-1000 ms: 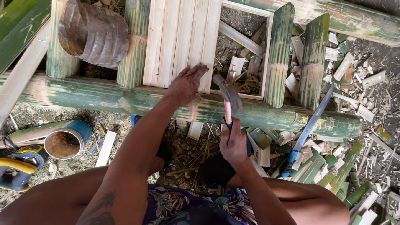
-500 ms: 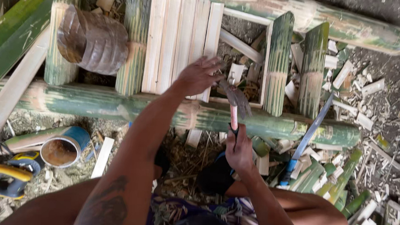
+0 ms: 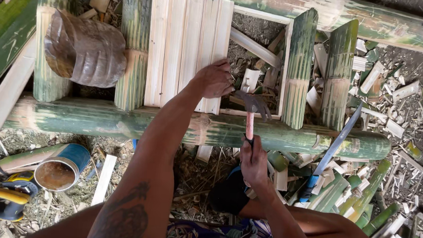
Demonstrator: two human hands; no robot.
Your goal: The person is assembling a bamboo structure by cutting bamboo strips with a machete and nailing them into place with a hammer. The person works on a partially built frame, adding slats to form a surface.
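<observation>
— Where are the hands?

— The left hand [image 3: 215, 79] lies on the pale slats [image 3: 189, 45], its fingers [image 3: 227, 83] curled at the edge of the last slat; whether they pinch anything I cannot tell.

— And the other?

— The right hand [image 3: 253, 163] has its fingers wrapped tight around the hammer [image 3: 250, 116]; the head sits just beside the left fingertips, above the green pole [image 3: 124, 121].

— Anything nearby?

— A long knife [image 3: 333, 149] leans right of the right fingers; a tin can [image 3: 59, 170] lies well left.
</observation>
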